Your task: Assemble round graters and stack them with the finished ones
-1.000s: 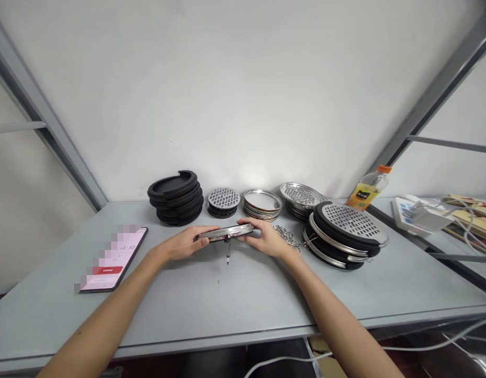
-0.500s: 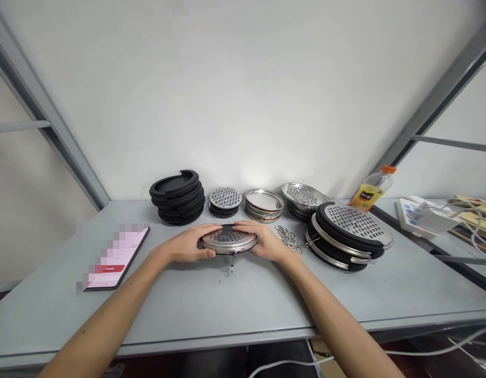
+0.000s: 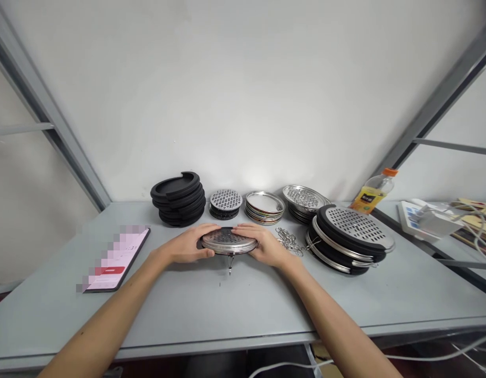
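Note:
A round metal disc with a perforated top [image 3: 229,242] lies in the middle of the grey table, a small metal clasp [image 3: 230,265] hanging at its near edge. My left hand [image 3: 190,244] grips its left side, thumb at the front and fingers over the top. On the right side, my right hand [image 3: 262,243] wraps round the rim with its fingers on the top. Behind are a stack of black rings [image 3: 178,199], a stack of small perforated discs [image 3: 226,202] and a stack of shiny metal rings [image 3: 265,206]. Metal clasps [image 3: 289,240] lie in a pile right of my right hand.
Assembled black and metal discs [image 3: 351,239] are stacked at the right, before a stack of perforated plates [image 3: 303,198]. A bottle [image 3: 372,193], a power strip [image 3: 418,220] and cables stand farther right. A phone [image 3: 119,260] lies left.
My right fingers have shifted slightly left over the disc's top. The clasp at its near edge hangs slightly farther left. The view has moved a little.

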A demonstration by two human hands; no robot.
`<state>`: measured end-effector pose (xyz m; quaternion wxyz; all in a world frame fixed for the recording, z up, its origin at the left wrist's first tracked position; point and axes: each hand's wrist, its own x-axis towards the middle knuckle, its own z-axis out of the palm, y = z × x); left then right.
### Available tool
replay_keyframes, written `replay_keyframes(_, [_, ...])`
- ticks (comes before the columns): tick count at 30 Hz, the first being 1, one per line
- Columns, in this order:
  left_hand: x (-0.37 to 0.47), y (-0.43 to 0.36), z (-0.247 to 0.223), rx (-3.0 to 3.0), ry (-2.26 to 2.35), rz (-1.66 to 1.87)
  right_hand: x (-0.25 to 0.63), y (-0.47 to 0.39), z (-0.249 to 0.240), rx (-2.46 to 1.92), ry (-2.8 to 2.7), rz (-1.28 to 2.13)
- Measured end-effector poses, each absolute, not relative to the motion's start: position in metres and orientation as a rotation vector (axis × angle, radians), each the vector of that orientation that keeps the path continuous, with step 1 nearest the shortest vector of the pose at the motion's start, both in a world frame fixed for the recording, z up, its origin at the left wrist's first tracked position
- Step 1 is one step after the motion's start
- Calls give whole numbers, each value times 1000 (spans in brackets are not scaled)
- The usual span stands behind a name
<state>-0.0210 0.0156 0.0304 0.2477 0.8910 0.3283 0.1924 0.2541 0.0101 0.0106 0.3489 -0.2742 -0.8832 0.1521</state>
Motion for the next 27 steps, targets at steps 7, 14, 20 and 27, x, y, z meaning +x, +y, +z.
replay_keyframes(7, [-16, 11, 37, 2502, 951, 622, 251, 11, 7, -700, -2264, 391])
replay_keyframes(14, [-16, 13, 32, 2511, 942, 611, 251, 14, 3, -718, -2287, 369])
replay_keyframes(20, [-16, 14, 31, 2505, 962, 582, 252, 13, 3, -780, -2275, 380])
replay_keyframes(27, [-16, 13, 34, 2446, 937, 631, 251, 10, 7, -781, -2198, 452])
